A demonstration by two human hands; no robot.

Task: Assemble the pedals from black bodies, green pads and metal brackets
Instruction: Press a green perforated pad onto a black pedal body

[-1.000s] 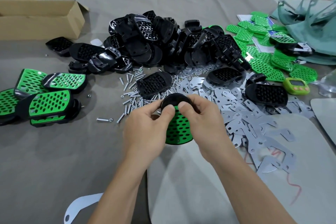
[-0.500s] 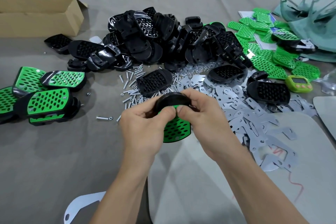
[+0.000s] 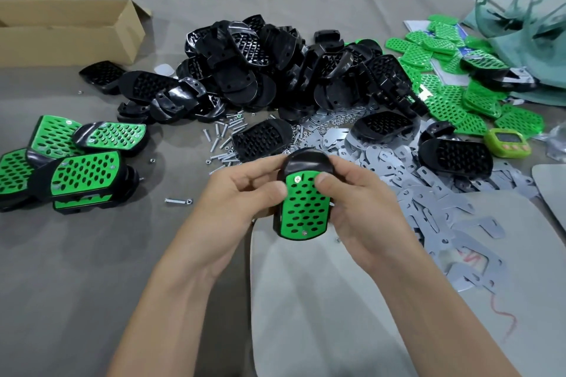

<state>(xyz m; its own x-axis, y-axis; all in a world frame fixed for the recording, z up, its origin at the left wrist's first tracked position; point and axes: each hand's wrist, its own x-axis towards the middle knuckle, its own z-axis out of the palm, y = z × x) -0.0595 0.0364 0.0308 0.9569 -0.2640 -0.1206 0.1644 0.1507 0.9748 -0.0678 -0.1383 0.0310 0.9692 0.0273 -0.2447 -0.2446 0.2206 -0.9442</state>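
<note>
Both hands hold one pedal (image 3: 304, 208) upright above the table, its green perforated pad facing me in a black body, with a screw head at the top left and another at the bottom. My left hand (image 3: 242, 193) grips its left side, thumb near the top corner. My right hand (image 3: 361, 202) grips the right side, thumb pressing the pad's top right corner. Behind lie a heap of black bodies (image 3: 275, 70), loose green pads (image 3: 453, 95) at the right, and flat metal brackets (image 3: 428, 193) spread to the right of my hands.
Several finished pedals (image 3: 82, 171) lie at the left. Loose screws (image 3: 220, 141) and nuts are scattered before the black heap. An open cardboard box (image 3: 67, 30) stands at the back left. A green timer (image 3: 507, 142) sits at the right, grey mats (image 3: 337, 300) below my hands.
The pedal has been tipped up from a foreshortened tilt so its green face now points at me. Both hands shifted their hold to its sides.
</note>
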